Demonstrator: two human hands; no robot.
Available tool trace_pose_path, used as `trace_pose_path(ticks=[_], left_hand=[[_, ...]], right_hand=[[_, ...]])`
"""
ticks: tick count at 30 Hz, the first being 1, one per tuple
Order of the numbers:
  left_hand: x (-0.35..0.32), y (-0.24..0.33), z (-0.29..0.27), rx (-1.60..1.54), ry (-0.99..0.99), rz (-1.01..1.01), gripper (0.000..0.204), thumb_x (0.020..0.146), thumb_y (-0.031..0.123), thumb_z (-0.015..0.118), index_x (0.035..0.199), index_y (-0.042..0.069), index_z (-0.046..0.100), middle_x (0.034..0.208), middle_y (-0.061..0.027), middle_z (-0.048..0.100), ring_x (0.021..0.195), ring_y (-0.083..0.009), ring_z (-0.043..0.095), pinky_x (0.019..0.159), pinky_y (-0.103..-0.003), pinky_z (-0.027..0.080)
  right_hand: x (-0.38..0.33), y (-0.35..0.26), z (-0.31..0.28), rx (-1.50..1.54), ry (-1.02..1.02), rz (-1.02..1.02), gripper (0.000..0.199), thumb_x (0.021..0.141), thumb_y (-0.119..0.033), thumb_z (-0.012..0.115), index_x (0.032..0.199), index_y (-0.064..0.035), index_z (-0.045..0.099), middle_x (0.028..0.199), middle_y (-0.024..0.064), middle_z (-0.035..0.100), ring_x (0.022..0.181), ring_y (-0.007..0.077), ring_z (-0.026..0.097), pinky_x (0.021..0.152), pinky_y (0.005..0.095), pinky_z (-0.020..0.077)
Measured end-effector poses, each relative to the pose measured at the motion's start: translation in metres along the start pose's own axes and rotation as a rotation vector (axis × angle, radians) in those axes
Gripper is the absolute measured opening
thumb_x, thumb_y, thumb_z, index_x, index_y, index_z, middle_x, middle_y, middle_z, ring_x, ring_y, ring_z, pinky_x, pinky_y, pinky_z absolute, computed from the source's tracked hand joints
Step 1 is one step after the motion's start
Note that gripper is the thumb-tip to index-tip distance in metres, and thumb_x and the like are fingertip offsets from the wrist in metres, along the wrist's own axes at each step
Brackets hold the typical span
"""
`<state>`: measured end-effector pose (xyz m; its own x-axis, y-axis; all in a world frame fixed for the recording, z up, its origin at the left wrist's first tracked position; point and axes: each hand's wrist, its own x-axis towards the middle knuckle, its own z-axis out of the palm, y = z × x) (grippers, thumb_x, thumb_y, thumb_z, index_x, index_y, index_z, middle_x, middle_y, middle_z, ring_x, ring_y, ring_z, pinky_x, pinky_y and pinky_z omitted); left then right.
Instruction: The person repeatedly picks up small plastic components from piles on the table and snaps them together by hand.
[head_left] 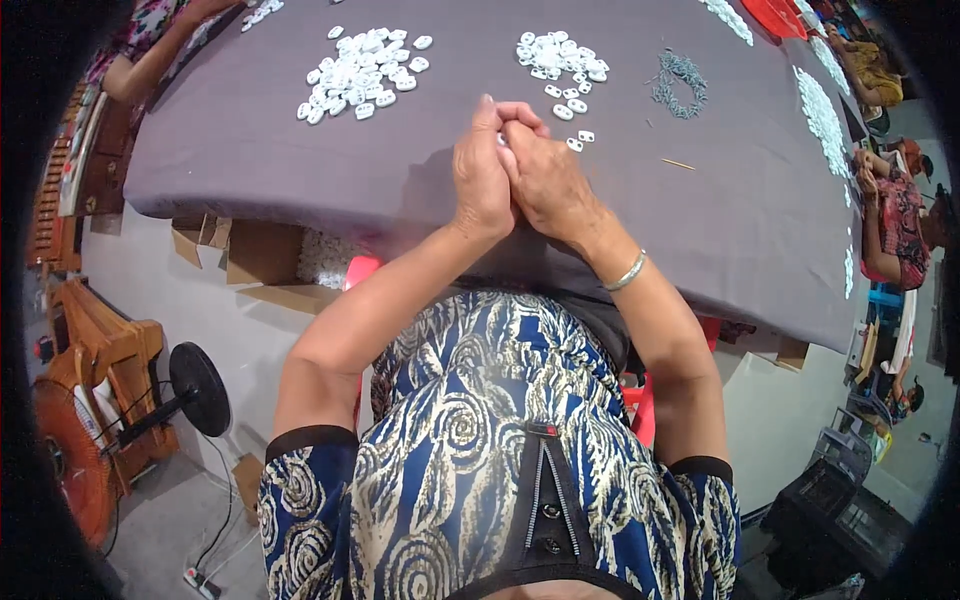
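My left hand (483, 180) and my right hand (548, 175) are pressed together above the near part of the grey-covered table (300, 160). Their fingers are closed around each other. A bit of a small white plastic piece (502, 139) shows between them; the rest of it is hidden. Just beyond lie a few loose white pieces with two holes (586, 136), trailing from a small pile of white parts (560, 55). To the left is a bigger heap of oval white pieces (360, 72). A ring-shaped scatter of small grey screws (680, 85) lies to the right.
A thin yellowish stick (678, 163) rests right of my hands. More white pieces (822, 120) line the table's right side near a red basin (775, 17). Other people sit at the left and right edges. Cardboard boxes (262, 255) stand under the table, a fan (200, 390) on the left.
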<state>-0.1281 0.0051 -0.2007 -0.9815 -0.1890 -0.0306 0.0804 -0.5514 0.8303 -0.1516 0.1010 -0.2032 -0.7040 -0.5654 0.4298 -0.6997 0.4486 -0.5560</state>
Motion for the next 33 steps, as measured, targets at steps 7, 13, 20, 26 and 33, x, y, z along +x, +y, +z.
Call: trace_pose_path(ticks=[7,13,20,26,33], left_hand=[[0.01,-0.006,-0.004,-0.138,0.169,-0.032,0.05,0.1,0.039,0.027,0.087,0.0,0.055,0.078,-0.0117,0.059,0.075,-0.02,0.059,0.076,-0.033,0.049],[0.018,-0.001,-0.009,-0.145,0.176,-0.132,0.048,0.1,0.041,0.029,0.088,0.001,0.053,0.081,-0.0128,0.06,0.076,-0.0211,0.059,0.077,-0.034,0.049],[0.016,0.005,-0.016,-0.18,0.071,-0.096,0.042,0.099,0.039,0.038,0.096,0.0,0.055,0.089,-0.0103,0.06,0.08,-0.018,0.058,0.077,-0.031,0.048],[0.021,0.006,-0.032,0.604,-0.029,0.204,0.011,0.088,0.013,0.059,0.093,0.002,0.06,0.084,-0.0016,0.059,0.073,-0.0082,0.055,0.067,-0.025,0.047],[0.028,0.014,-0.034,0.538,0.054,0.213,0.007,0.088,0.008,0.059,0.091,0.002,0.06,0.077,0.0014,0.06,0.071,-0.0054,0.054,0.064,-0.022,0.045]], right_hand=[[0.006,0.0,0.001,0.014,-0.113,0.033,0.015,0.085,-0.011,0.052,0.096,-0.0027,0.046,0.083,0.0214,0.06,0.08,0.0432,0.058,0.066,0.0496,0.0468],[0.013,0.004,0.004,-0.06,-0.157,-0.016,0.013,0.085,-0.01,0.052,0.094,-0.0031,0.047,0.082,0.0214,0.06,0.081,0.0426,0.058,0.066,0.0494,0.0471],[0.012,-0.002,0.006,-0.092,-0.043,0.134,0.02,0.091,-0.023,0.052,0.089,-0.003,0.052,0.071,0.0191,0.063,0.066,0.0399,0.062,0.057,0.0487,0.049],[0.006,0.013,0.003,-0.13,0.048,0.129,0.021,0.089,-0.022,0.058,0.09,-0.0029,0.051,0.065,0.019,0.062,0.063,0.039,0.063,0.053,0.0474,0.049],[0.011,0.007,-0.022,0.05,0.083,0.262,0.029,0.081,-0.026,0.068,0.074,-0.0013,0.054,0.066,0.0181,0.061,0.06,0.0356,0.062,0.055,0.0428,0.0484]])
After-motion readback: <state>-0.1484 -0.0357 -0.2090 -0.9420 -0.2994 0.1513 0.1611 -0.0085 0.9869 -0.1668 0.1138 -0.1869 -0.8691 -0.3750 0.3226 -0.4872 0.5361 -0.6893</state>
